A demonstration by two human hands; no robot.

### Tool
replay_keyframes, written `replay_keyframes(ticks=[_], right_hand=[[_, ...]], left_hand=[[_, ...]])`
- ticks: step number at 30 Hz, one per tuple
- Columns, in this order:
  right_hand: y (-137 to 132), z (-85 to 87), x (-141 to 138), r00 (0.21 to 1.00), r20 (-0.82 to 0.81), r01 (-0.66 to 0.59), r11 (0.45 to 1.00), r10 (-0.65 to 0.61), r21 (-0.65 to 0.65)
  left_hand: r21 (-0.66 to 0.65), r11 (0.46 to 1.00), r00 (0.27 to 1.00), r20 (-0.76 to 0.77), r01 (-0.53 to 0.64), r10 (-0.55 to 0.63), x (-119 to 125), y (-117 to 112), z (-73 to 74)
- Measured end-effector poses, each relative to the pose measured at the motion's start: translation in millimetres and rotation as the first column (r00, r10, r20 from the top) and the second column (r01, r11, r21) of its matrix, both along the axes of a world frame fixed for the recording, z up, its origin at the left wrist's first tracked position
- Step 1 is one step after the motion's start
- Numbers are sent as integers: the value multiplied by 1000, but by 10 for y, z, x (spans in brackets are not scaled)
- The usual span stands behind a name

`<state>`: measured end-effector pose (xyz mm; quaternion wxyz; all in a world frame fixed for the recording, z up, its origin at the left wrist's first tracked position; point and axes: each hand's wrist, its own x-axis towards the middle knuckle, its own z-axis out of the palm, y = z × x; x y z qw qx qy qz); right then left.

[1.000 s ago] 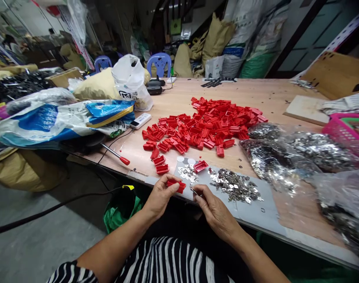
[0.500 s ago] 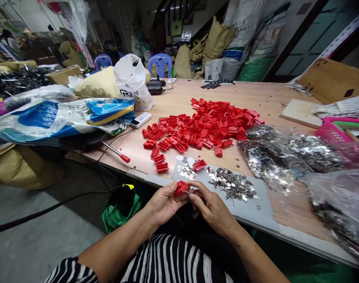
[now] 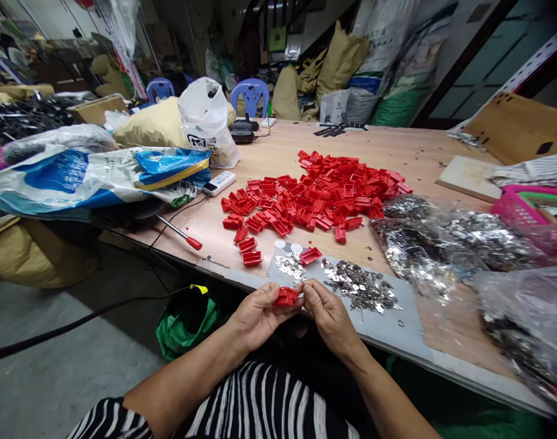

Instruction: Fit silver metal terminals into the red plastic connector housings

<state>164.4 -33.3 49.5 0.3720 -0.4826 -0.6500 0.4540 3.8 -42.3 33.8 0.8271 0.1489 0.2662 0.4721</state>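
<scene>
My left hand (image 3: 258,314) is closed around a small red plastic clip (image 3: 286,297) just in front of the table's near edge. My right hand (image 3: 326,312) pinches at the clip's right end, its fingertips pressed against it; whether it holds a metal piece is hidden. Just beyond my hands, a grey sheet (image 3: 397,322) carries a heap of small silver metal pieces (image 3: 358,286), a smaller patch of them (image 3: 291,266) and one loose red clip (image 3: 310,255). A big pile of red clips (image 3: 324,195) covers the middle of the wooden table (image 3: 278,155).
Clear bags of silver parts (image 3: 447,241) lie at right, with a pink basket (image 3: 525,204) behind. A red-handled screwdriver (image 3: 180,234), a white remote (image 3: 218,182), a blue-white sack (image 3: 90,180) and a white plastic bag (image 3: 207,125) sit at left. A green bag (image 3: 186,320) hangs under the table.
My right hand came in from the metal pieces to meet the clip in my left hand. Both hands now press together on the clip, slightly nearer my body.
</scene>
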Motion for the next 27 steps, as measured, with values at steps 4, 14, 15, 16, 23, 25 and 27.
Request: replay_keyframes(ticks=[4, 14, 15, 16, 23, 25, 27], right_hand=[[34, -59, 48, 1000, 16, 12, 996, -11, -85], [75, -152, 124, 992, 118, 51, 994, -40, -95], [75, -164, 125, 991, 128, 46, 994, -33, -94], [76, -178, 127, 990, 138, 43, 995, -29, -94], [89, -241, 161, 983, 180, 43, 992, -21, -115], [94, -249, 164, 982, 188, 44, 992, -22, -118], [97, -260, 167, 980, 196, 39, 992, -16, -117]], left_hand=[[408, 912, 824, -501, -43, 263, -98, 74, -40], [703, 582, -70, -612, 409, 788, -405, 395, -343], [697, 598, -97, -616, 396, 782, -422, 417, -356], [694, 612, -121, -618, 379, 777, -441, 440, -362], [722, 644, -130, -635, 252, 762, -602, 671, -303], [733, 639, -144, -624, 233, 768, -645, 782, -308], [718, 656, -168, -635, 230, 754, -681, 904, -334]])
